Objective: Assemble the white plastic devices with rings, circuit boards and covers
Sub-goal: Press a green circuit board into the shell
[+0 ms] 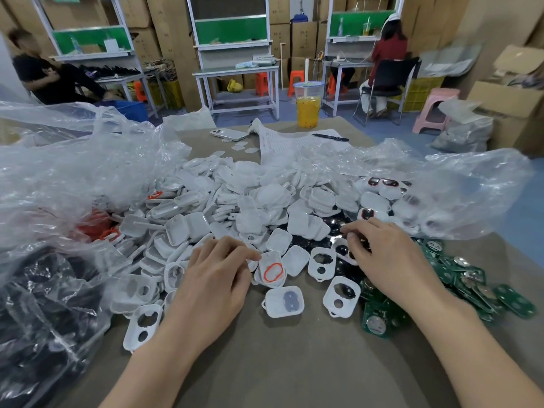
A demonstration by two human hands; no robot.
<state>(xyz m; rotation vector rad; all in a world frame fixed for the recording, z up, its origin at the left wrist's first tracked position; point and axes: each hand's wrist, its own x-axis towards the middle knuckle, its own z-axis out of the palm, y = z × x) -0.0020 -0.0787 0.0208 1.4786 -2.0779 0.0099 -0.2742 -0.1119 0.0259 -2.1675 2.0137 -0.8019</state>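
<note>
My left hand (217, 269) lies relaxed, fingertips steadying the white shell (273, 258) with its red ring (265, 273) mid-surface. My right hand (379, 257) curls over a black button pad (343, 250), grip unclear. I should press the ring flat first

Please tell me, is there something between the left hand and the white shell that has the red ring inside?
Nothing visible. The left hand reaches the left rim of the white shell, and the red ring lies uncovered inside it. Other white shells crowd around it, but none lies over it.
</note>
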